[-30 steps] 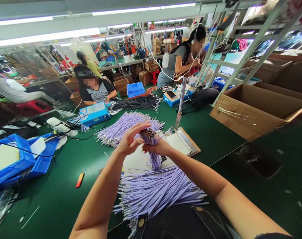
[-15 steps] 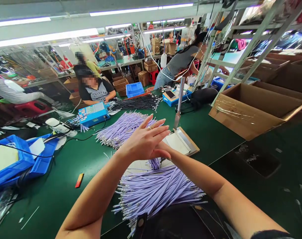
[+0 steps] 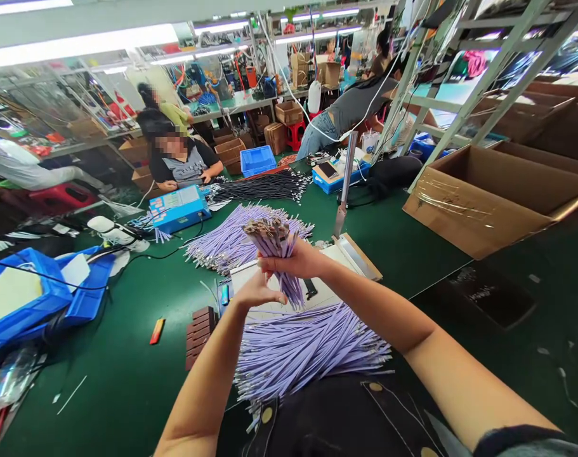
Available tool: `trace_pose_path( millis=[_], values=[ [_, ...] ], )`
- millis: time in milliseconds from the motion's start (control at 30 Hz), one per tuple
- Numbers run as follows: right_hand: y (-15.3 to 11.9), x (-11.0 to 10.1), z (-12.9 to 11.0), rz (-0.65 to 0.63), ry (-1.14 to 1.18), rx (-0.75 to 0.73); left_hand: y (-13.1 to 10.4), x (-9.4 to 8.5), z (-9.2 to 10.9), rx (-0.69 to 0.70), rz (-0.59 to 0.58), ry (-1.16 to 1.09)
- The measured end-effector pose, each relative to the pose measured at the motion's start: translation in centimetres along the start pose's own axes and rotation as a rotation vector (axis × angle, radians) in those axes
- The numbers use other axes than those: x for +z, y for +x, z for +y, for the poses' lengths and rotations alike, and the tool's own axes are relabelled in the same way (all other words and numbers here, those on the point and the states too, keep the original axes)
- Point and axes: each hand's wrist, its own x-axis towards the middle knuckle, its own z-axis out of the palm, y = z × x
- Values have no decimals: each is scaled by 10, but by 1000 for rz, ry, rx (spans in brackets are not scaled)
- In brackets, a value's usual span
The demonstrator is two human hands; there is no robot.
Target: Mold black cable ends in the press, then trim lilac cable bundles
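Observation:
A thick bundle of purple cables [image 3: 269, 236] stands raised above the paper cutter [image 3: 327, 270], its metal ends gathered at the top. My right hand [image 3: 301, 257] is closed around the bundle's middle. Against its lower left side is my left hand [image 3: 260, 289], with thumb and fingers apart. One pile of loose purple cables [image 3: 312, 355] lies in front of my body. Behind the cutter spreads another purple pile [image 3: 226, 244]. The cutter's long metal arm [image 3: 347, 181] points up.
Brown blocks [image 3: 200, 336] and a red lighter [image 3: 157, 331] lie left on the green table [image 3: 122, 355]. Blue trays [image 3: 26, 292] are at far left, a cardboard box [image 3: 479, 203] at right. Black cables [image 3: 262, 187] lie before a seated person [image 3: 184, 158].
My left hand has moved down off the top of the bundle, and its metal ends now show. The view has shifted slightly, bringing the brown blocks and a blue lighter into sight.

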Motion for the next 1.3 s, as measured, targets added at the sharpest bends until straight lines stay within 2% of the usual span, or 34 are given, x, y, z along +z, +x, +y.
trace_pose_path(
  millis=[67, 167, 267, 333, 367, 433, 567, 733, 833, 1000, 1133, 1233, 1300],
  values=[
    [7, 3, -18, -34, 2, -14, 3, 18, -10, -62, -40, -24],
    [14, 8, -33, -23, 11, -24, 6, 41, -10, -68, -79, -83],
    [15, 10, -28, -36, -1, -37, 5, 59, -15, -70, 100, -93],
    [14, 9, -19, -39, -9, -37, 4, 68, -26, -79, 226, -92],
    [13, 8, -14, -32, -4, -31, 2, 71, -32, -86, 253, -98],
    [12, 6, -6, -9, 23, -11, -1, 77, -47, -106, 234, -108],
    [11, 3, -1, 12, 56, 2, -6, 83, -73, -152, 164, -94],
    [10, 2, 0, 2, 35, -16, -9, 87, -93, -195, 235, -59],
    [8, 1, 7, -17, -10, -9, -9, 88, -100, -200, 259, -65],
    [-1, -5, 32, 12, -60, 61, -11, 89, -110, -220, 288, -97],
    [-9, -8, 46, 91, 58, 169, -10, 92, -118, -230, 256, -124],
    [-10, -10, 44, 109, 108, 182, -11, 92, -120, -235, 218, -148],
    [-9, -13, 41, 102, 98, 172, -13, 85, -118, -220, 147, -162]
  ],
)
